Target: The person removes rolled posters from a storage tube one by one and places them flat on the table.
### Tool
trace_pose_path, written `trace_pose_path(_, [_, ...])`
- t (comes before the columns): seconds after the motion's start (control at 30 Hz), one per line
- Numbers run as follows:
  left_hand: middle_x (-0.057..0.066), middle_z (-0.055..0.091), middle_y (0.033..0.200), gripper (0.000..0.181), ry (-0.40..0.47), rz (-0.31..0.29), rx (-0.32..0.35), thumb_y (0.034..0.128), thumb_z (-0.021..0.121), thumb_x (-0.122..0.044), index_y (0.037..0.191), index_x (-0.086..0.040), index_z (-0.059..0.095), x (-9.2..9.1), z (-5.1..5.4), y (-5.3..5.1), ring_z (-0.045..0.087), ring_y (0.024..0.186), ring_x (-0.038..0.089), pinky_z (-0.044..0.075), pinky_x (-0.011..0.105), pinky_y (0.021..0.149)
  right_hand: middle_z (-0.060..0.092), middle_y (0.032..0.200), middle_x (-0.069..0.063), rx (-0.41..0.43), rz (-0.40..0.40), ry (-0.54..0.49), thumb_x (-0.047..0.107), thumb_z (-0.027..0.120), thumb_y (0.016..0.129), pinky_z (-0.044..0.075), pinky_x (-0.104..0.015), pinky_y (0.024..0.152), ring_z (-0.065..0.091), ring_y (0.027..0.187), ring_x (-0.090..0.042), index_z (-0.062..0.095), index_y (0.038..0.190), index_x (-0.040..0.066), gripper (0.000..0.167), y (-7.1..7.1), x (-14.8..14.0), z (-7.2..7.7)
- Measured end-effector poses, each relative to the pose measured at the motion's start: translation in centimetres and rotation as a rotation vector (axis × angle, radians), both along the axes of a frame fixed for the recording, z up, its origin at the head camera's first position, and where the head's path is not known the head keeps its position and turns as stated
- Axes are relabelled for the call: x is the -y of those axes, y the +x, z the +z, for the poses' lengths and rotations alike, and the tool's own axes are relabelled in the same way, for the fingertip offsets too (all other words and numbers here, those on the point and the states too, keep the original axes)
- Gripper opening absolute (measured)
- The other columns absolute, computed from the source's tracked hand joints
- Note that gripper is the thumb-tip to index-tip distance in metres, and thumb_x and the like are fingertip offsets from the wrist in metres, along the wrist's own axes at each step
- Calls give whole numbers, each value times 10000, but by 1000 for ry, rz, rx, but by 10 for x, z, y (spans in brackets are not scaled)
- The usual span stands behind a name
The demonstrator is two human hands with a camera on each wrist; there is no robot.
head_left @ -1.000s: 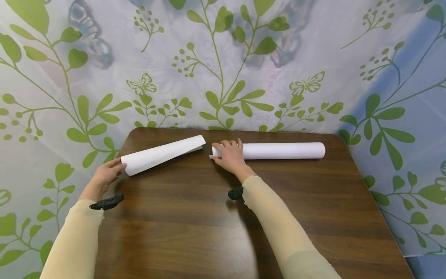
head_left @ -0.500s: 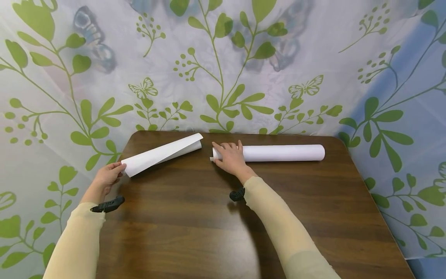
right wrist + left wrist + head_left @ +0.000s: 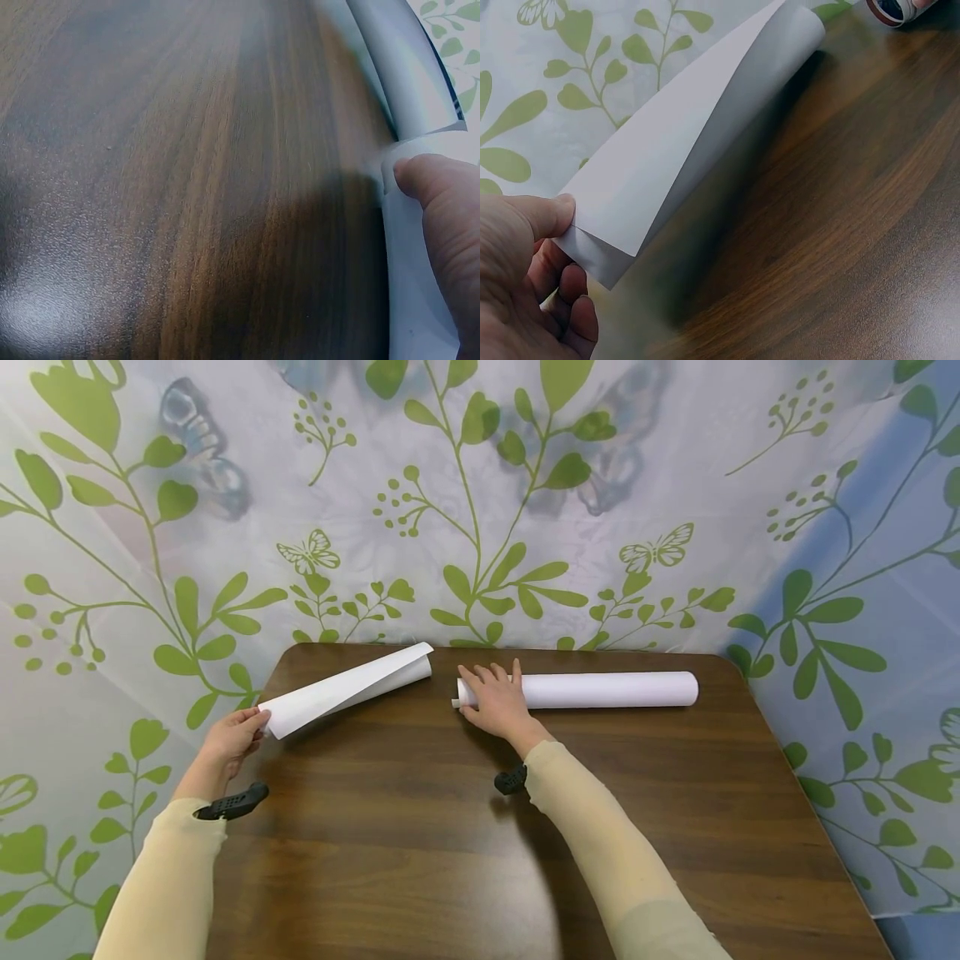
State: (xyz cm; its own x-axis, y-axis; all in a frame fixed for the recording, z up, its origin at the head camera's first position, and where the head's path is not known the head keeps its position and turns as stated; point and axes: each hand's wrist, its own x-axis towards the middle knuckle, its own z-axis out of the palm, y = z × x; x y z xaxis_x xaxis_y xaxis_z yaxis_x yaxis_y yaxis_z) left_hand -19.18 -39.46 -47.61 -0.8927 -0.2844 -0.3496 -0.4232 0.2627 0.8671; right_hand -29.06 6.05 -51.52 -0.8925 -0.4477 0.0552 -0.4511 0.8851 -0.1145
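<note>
At the left back of the table, my left hand pinches the near corner of a white sheet of paper, thumb on top and fingers curled beneath. The sheet is loosely rolled, with a slanting free edge showing along its length in the left wrist view. My right hand holds the left end of a thicker white paper roll, fingers over its top and thumb on the near side. In the right wrist view the thumb lies against the roll; the far fingertips are hidden there.
Both rolls lie near the back edge of the brown wooden table. A small pale tab shows at the left end of the right roll. Behind hangs a leaf-patterned curtain. Each wrist wears a black device.
Over the second, the left sheet has turned slightly, its right end drawing a little up and left and showing more of the underlying layer. The right hand and its roll hold nearly still.
</note>
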Motion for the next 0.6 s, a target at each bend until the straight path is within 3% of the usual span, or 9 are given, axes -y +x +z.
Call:
trace_pose_path(0.33, [-91, 551, 901, 429, 59, 31, -38, 1047, 593, -349, 1308, -18, 516, 0, 5, 1, 505, 871, 129, 470, 223, 745, 362, 1617, -33, 1, -1, -23, 576, 599, 976, 9, -683, 1169, 266, 1486, -356, 233, 1643, 312, 805, 1, -2, 1])
trace_pose_path(0.6, [-89, 556, 861, 196, 223, 75, -93, 1026, 640, -292, 1119, -135, 567, 0, 12, 2, 480, 801, 92, 457, 212, 711, 354, 1623, -28, -10, 3, -43, 564, 601, 978, 15, -675, 1173, 265, 1489, -357, 238, 1641, 319, 794, 3, -8, 3])
